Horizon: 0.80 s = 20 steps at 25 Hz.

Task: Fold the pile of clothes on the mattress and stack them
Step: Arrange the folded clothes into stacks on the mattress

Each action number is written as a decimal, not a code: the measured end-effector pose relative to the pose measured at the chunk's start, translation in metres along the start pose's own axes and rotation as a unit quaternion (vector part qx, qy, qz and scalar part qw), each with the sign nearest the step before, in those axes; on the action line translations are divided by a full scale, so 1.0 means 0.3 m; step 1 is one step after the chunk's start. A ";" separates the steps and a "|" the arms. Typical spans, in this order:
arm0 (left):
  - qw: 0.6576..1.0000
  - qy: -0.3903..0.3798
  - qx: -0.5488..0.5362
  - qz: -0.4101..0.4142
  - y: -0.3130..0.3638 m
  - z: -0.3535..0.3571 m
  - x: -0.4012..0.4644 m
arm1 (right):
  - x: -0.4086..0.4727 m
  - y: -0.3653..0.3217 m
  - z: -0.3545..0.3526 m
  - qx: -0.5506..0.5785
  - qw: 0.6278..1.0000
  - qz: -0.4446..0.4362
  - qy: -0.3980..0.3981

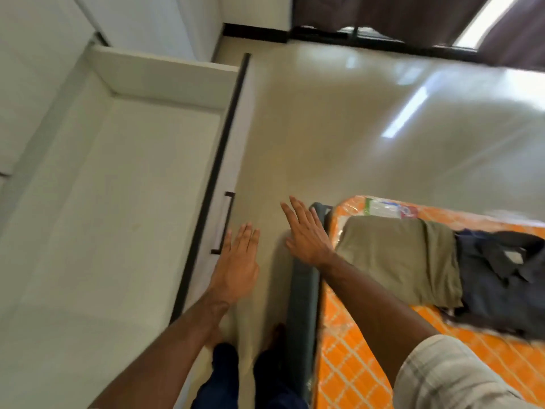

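Looking down from the head camera: left hand at 6 o'clock of the frame centre, fingers straight and together, holding nothing, over the pale floor. Right hand just at its 3 o'clock, fingers straight and slightly spread, holding nothing, beside the grey bed frame. Orange mattress in clear wrap lay at 4 o'clock. On it: one folded olive garment, flat, near the mattress edge; one dark navy garment at its 3 o'clock, crumpled, partly under the olive piece. A printed label sat at 12 o'clock of the olive garment. White open drawer with dark handle stood at 9 o'clock. Dark curtains hung at 1 o'clock.
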State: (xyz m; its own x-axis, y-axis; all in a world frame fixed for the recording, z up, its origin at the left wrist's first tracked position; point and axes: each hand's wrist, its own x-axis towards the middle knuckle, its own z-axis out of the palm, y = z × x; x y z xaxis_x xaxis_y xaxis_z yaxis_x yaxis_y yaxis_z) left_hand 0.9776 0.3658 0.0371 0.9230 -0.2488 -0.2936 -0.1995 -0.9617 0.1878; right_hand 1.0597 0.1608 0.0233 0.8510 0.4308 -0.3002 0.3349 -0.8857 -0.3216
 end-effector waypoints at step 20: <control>0.987 -0.052 -0.090 0.123 0.949 0.366 0.799 | -0.634 0.781 0.483 0.762 0.222 0.491 0.359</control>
State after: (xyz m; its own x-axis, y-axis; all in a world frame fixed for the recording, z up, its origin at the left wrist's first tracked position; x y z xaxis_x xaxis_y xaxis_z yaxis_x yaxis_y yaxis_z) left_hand 1.1059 0.0196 -0.0826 0.8132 -0.4916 -0.3115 -0.3432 -0.8373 0.4255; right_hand 0.9176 -0.1034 -0.1249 0.2405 -0.4629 -0.8531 -0.2155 0.8316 -0.5120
